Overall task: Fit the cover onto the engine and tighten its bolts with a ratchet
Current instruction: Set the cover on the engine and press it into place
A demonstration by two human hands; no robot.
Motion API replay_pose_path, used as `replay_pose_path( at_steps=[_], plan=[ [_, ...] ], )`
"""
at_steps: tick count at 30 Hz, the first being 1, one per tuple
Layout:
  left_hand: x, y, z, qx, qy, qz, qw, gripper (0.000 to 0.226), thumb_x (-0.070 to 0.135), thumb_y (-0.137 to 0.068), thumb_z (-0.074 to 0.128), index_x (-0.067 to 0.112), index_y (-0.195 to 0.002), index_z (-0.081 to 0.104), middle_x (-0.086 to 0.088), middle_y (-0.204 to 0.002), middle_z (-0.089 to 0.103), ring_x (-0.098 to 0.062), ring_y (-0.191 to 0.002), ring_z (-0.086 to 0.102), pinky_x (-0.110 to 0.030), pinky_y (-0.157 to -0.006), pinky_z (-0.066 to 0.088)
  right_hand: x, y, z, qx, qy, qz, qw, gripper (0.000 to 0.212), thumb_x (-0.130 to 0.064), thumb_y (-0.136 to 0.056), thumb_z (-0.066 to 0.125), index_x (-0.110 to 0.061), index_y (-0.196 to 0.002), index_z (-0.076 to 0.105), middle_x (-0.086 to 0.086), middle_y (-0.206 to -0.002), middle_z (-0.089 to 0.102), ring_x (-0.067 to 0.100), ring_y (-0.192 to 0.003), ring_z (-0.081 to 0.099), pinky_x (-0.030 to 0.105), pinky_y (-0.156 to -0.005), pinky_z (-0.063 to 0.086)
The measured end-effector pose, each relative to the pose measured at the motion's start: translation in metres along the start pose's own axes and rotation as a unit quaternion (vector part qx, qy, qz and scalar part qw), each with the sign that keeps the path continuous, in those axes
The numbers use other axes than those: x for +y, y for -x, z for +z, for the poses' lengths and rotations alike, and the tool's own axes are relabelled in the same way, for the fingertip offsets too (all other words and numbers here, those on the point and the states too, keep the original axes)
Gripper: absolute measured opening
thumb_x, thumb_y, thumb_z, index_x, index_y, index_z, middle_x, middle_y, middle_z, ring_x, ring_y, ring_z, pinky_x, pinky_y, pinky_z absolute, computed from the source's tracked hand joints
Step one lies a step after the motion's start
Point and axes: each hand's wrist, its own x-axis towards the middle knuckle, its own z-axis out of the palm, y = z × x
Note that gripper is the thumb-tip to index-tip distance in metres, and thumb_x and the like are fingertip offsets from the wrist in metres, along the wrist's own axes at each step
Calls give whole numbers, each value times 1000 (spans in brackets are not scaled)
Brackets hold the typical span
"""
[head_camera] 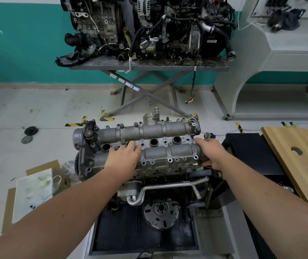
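The cover sits on top of the engine, and both hands are on it. The left hand lies over the cover's near tube toward its left end, fingers spread and fairly straight, tips reaching the row of round wells along the cover's middle; it presses rather than grips. The right hand wraps the cover's right end, fingers over the top and thumb curled under the near edge, so it is grasping the cover there.

Judging by this, the work is at the fitting step: the cover looks set down and roughly lined up on the engine, and the hands seem to be seating or nudging it into place. Whether it is fully home on its seat cannot be told from here.

The bolt holes along the cover's near edge show as open rings with no bolt heads in them, so bolting appears not yet begun. No ratchet is visible anywhere around the cover. Small dark bits lie on a white sheet on the floor left of the cover; whether they are bolts is too small to tell. What remains, then: confirm seating, drop in bolts, tighten with the ratchet.
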Motion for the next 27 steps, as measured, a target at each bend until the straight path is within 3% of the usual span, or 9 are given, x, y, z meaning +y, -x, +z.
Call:
replay_pose_path(
  at_steps=[4, 8, 13, 17, 23, 27],
  plan=[
    [0, 1, 1, 2, 4, -1, 1000, 77, 46, -81, 76, 19, -138, 32, -3, -127, 38, -28, -117, 52, -51, -90, 47, -1, 1, 1, -1, 4, 0, 1000, 37, -43, -92, 60, -10, -109, 57, 17, -114, 62, 38, -99, 65, 59, -75, 58],
    [-1, 1, 1, 2, 1, 3, 1000, 78, 48, -82, 75, 19, -140, 31, -3, -128, 38, -28, -117, 51, -51, -90, 47, -1, 0, 0, -4, -4, -3, 1000, 28, -39, -93, 59, -12, -102, 58, 17, -106, 65, 36, -90, 68, 52, -63, 60],
    [0, 0, 0, -4, 1, 3, 1000, 81, 43, -82, 77, 18, -142, 30, -4, -128, 38, -28, -118, 52, -54, -93, 47, 3, -7, -2, 0, 1, -13, 1000, 24, -37, -91, 61, -13, -97, 60, 15, -96, 66, 36, -82, 69, 61, -65, 58],
    [0, -1, -4, -10, 4, 8, 1000, 82, 44, -82, 77, 17, -143, 29, -4, -127, 37, -28, -116, 52, -53, -89, 48, 2, -12, -4, -7, 14, -15, 1000, 24, -37, -91, 63, -14, -99, 60, 16, -100, 67, 37, -86, 69, 50, -58, 60],
    [-1, 1, -2, 0, 9, 5, 1000, 83, 45, -81, 77, 19, -144, 28, -3, -127, 37, -26, -116, 52, -52, -91, 46, 4, -11, -2, -9, 5, -22, 1000, 25, -36, -89, 61, -14, -98, 55, 19, -101, 65, 37, -87, 67, 59, -71, 59],
    [-1, 0, 0, 2, 12, 4, 1000, 83, 46, -80, 77, 20, -143, 30, -2, -126, 37, -26, -114, 53, -50, -90, 47, 5, -12, -4, -7, 9, -17, 1000, 27, -39, -88, 62, -15, -97, 56, 17, -101, 66, 36, -85, 68, 57, -71, 59]
  ],
)
